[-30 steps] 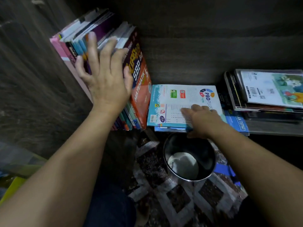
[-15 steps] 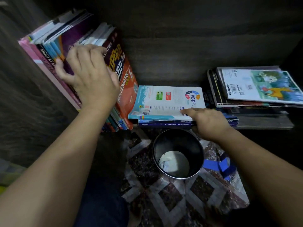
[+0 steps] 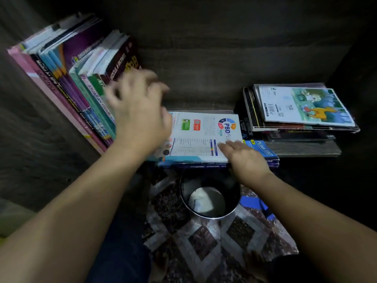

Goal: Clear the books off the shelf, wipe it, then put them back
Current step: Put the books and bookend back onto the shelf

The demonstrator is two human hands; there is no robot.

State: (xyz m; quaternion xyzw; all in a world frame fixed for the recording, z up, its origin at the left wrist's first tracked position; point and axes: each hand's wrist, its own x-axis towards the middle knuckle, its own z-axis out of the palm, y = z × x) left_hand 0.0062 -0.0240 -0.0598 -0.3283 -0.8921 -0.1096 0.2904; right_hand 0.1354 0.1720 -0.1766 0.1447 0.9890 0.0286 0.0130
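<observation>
- Left hand [image 3: 140,113] blurred, fingers loosely spread, at the front of the leaning books [image 3: 67,78], left end of the shelf [image 3: 306,149].
- Right hand [image 3: 244,160] flat, fingers straight, pressing on the PBD Plus book [image 3: 202,135] atop a mid-shelf stack.
- Second flat stack [image 3: 302,107] lies far right.
- Metal pot [image 3: 230,193] below, on patterned mat [image 3: 204,244].

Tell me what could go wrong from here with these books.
1. The leaning books rest tilted against the left wall; the left hand is blurred beside them, so they may slide or topple if unsupported.
2. The middle stack under the right hand lies at the front edge of the shelf, directly above the metal pot; a book pulled carelessly might drop in.
</observation>
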